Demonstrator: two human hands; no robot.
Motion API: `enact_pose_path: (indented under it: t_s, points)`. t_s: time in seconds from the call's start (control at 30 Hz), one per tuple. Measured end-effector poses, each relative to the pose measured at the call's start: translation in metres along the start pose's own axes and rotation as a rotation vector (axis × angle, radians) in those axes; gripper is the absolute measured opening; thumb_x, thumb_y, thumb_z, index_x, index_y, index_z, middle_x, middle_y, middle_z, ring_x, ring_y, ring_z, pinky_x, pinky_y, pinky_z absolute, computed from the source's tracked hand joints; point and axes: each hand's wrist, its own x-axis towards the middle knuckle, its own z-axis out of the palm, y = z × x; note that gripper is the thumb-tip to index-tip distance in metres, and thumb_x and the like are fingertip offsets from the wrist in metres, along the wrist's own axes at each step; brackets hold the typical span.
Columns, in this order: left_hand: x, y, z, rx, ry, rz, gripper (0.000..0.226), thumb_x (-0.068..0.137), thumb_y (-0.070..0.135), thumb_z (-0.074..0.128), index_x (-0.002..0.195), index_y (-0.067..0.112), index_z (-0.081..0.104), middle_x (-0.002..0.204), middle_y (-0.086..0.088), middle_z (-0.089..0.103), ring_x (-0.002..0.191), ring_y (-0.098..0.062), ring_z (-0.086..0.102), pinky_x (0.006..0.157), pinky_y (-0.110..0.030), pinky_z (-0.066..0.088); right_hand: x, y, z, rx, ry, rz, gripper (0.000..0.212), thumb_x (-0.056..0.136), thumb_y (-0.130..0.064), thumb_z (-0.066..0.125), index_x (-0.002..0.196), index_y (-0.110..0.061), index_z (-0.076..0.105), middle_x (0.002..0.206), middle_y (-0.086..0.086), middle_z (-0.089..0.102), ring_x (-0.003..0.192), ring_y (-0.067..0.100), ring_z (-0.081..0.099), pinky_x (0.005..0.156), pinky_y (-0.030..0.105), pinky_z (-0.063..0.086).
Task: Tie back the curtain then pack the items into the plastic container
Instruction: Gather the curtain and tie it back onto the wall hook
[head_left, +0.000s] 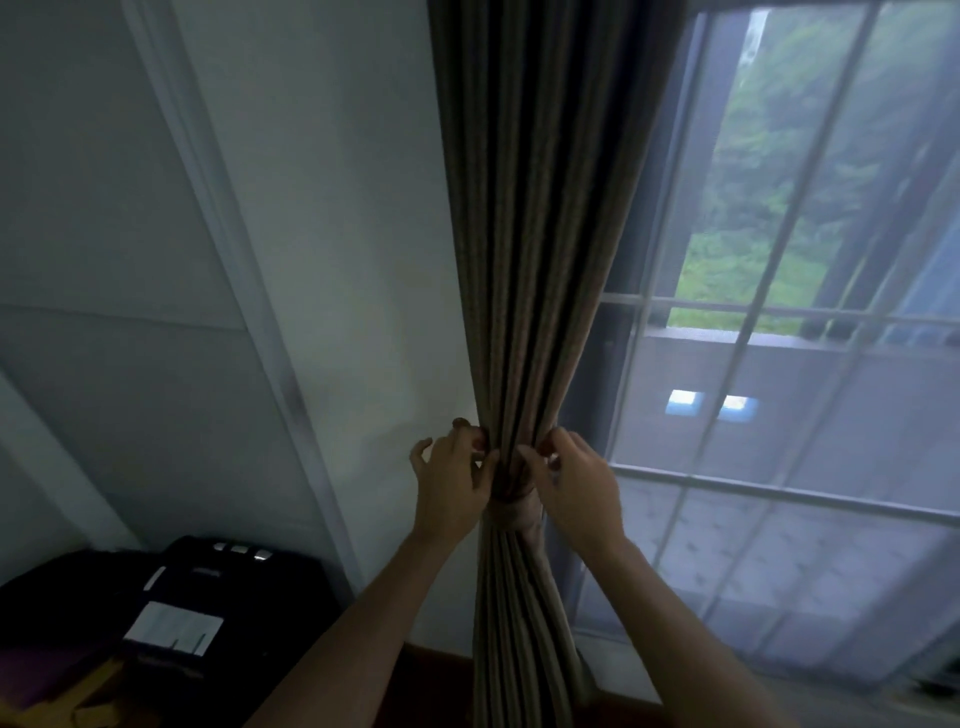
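While the ribbed brown curtain (540, 260) is hanging cinched by a fabric band (511, 506), left hand (452, 483) and right hand (576, 483) are each pinching its folds

We see the curtain (540, 234), a dull brown-grey cloth in deep upright pleats, drawn into one narrow bundle that hangs between the pale wall (353, 260) on its left and the window (779, 312) on its right. It is widest at the top and narrows downward to a waist, where a tie (511, 512) of like cloth wraps round it and cinches the folds tight. Below the tie the pleats loosen and spread a little as they fall out of view. Our left hand (449, 488) and right hand (579, 486) pinch the folds just above the tie, one on each side.
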Motion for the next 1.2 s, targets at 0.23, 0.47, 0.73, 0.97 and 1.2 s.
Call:
enact_pose_path:
  t_s: [0.23,0.47,0.73,0.97,1.2]
  points:
    - [-0.012,0.004,0.005,0.041,0.005,0.013,0.03,0.098,0.033,0.033,0.09,0.018,0.058,0.075,0.004,0.062,0.074,-0.016,0.058,0.101,-0.042,0.031,-0.019,0.022,0.006,-0.029,0.093,0.188,0.022,0.098,-0.027,0.052,0.08,-0.015,0.05,0.069,-0.01,0.048,0.062,0.017,0.05,0.053,0.029,0.031]
    - [-0.082,-0.046,0.033,0.13,-0.191,-0.256,0.022,0.09,0.016,0.048,0.106,0.023,0.062,0.097,0.003,0.066,0.09,-0.021,0.064,0.099,-0.044,0.032,-0.069,0.049,0.042,-0.342,-0.632,0.379,0.034,0.09,-0.043,0.056,0.114,-0.019,0.061,0.106,0.001,0.065,0.1,0.021,0.062,0.079,0.03,0.05]
    - [-0.07,-0.055,0.052,-0.078,-0.508,-0.638,0.021,0.093,0.041,0.045,0.09,0.028,0.061,0.102,-0.003,0.069,0.099,-0.027,0.063,0.097,-0.047,0.042,-0.058,0.035,0.08,-0.423,-0.621,0.355,0.022,0.097,-0.021,0.044,0.102,-0.01,0.063,0.103,0.009,0.068,0.093,0.029,0.064,0.066,0.032,0.046]
    - [-0.077,-0.062,0.059,-0.013,-0.463,-0.502,0.034,0.095,0.027,0.053,0.064,0.032,0.04,0.065,0.014,0.056,0.076,-0.017,0.06,0.099,-0.045,0.036,-0.081,0.052,0.074,-0.35,-0.566,0.396,0.019,0.097,-0.012,0.043,0.104,-0.008,0.06,0.097,0.012,0.067,0.088,0.032,0.064,0.065,0.033,0.044]
    - [-0.061,-0.059,0.045,-0.662,-0.348,-0.938,0.022,0.074,0.025,0.057,0.09,0.018,0.071,0.097,-0.003,0.069,0.1,-0.027,0.063,0.079,-0.028,0.047,-0.073,0.067,0.073,-0.378,-0.631,0.431,0.023,0.098,-0.021,0.042,0.106,-0.012,0.062,0.097,0.013,0.067,0.091,0.034,0.064,0.07,0.036,0.05]
